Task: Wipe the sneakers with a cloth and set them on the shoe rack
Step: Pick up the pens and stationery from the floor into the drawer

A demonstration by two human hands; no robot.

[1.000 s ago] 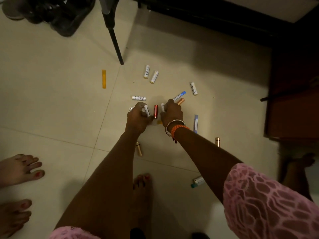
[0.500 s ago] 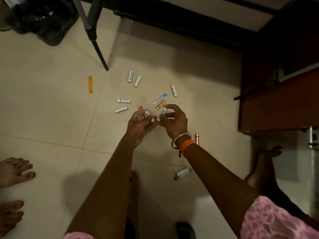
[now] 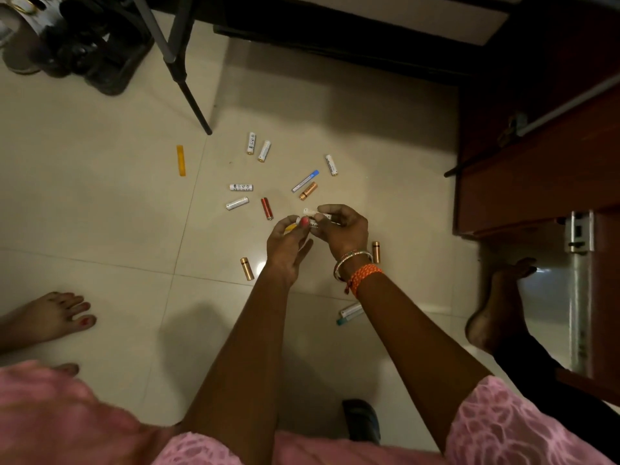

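Both hands meet above the tiled floor (image 3: 100, 196), among scattered batteries. The left hand (image 3: 288, 246) has its thumb and fingers (image 3: 303, 223) curled narrowly round small white batteries (image 3: 313, 224), and the right hand (image 3: 342, 229) pinches a white battery (image 3: 313, 212) just beyond them, the two hands touching at the fingertips. Taking the red battery (image 3: 267, 208) as landmark: the hands are just right of it, two white batteries (image 3: 237, 203) lie to its left, a copper battery (image 3: 308, 191) and a blue-tipped tube (image 3: 304, 181) up and to its right, and an orange stick (image 3: 181, 160) well off to its upper left. Dark shoes (image 3: 84, 38), too dim to tell whether they are sneakers, sit far up-left of it, beside a tripod leg (image 3: 188, 88). No cloth shows.
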